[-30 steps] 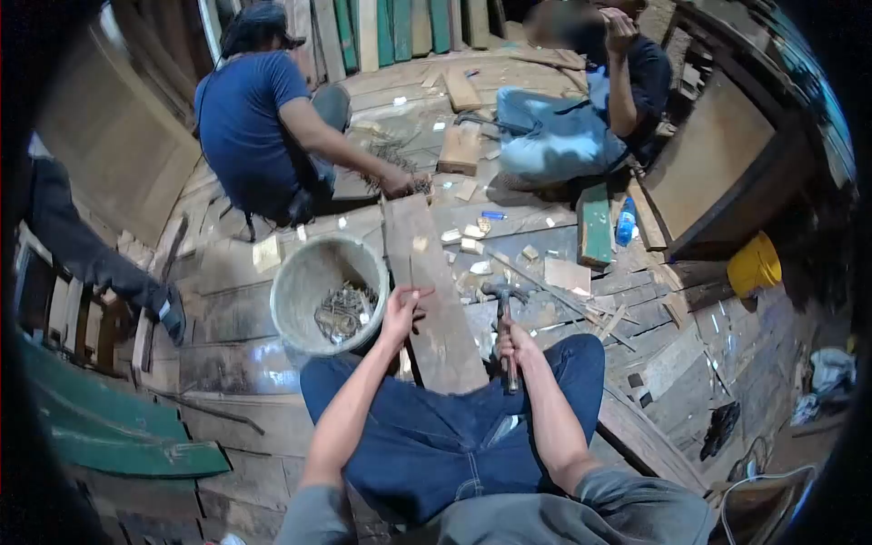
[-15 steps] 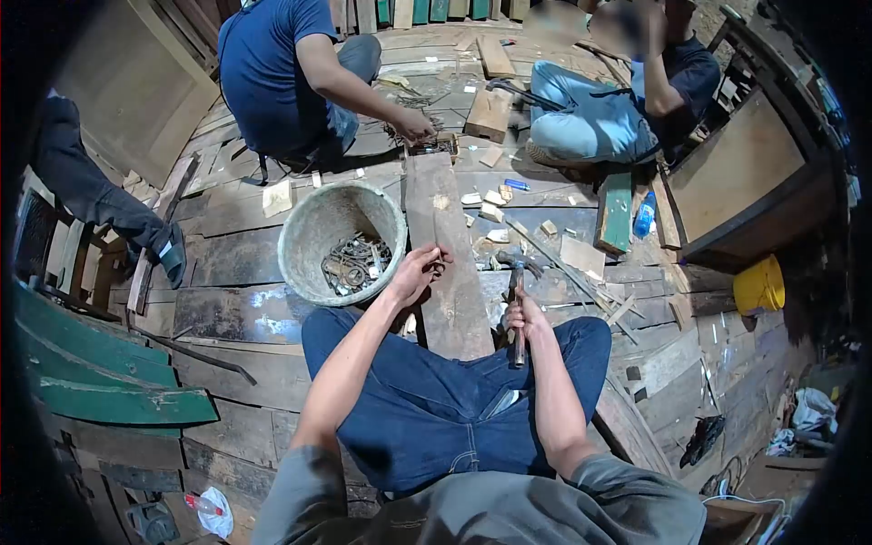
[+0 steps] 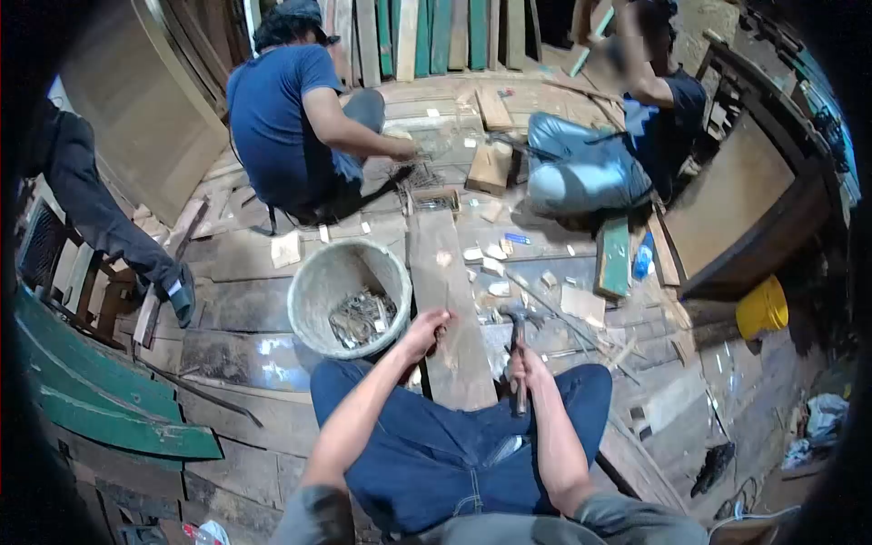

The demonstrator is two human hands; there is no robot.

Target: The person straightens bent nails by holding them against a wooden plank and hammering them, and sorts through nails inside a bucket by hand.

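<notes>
My right hand grips a hammer by its handle, the head up and away from me, beside the plank and over my right thigh. A long wooden plank stretches away from between my legs. Over its left edge is my left hand, its fingers pinched together; what they hold, if anything, is too small to make out. Just left of that hand stands a grey bucket with a heap of rusty metal pieces inside.
A person in a blue shirt reaches toward scattered metal bits at the plank's far end. Another person in light jeans sits at the right. Wood offcuts, a green block and a yellow bucket lie around.
The view has tilted up, so things appear lower. My left hand stays pinched over the plank and my right hand keeps the hammer. The blue-shirted person's hand has shifted slightly left.
</notes>
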